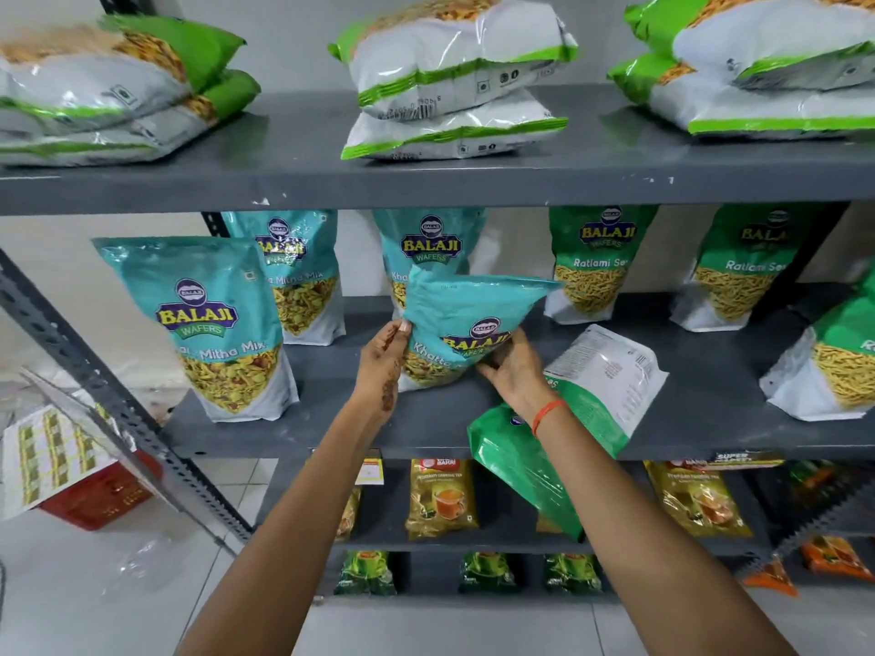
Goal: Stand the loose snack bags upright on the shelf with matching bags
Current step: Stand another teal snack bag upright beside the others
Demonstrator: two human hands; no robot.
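A teal Khatta Mitha Mix bag (468, 319) stands tilted on the middle shelf (331, 419), its top folded over. My left hand (386, 355) grips its left edge and my right hand (513, 371) holds its lower right side. Another teal bag (428, 243) stands upright right behind it. Further left stand two more teal bags, one in front (213, 324) and one behind (296, 272). A green Ratlami Sev bag (582, 409) lies flat, back side up, under my right wrist and juts over the shelf's front edge.
Green Ratlami Sev bags (596, 262) stand upright at the shelf's right. White-and-green bags (454, 78) lie stacked on the top shelf. Tea packets (440, 499) fill the lower shelves. A slotted metal upright (109, 400) slants at the left beside a red crate (99, 499).
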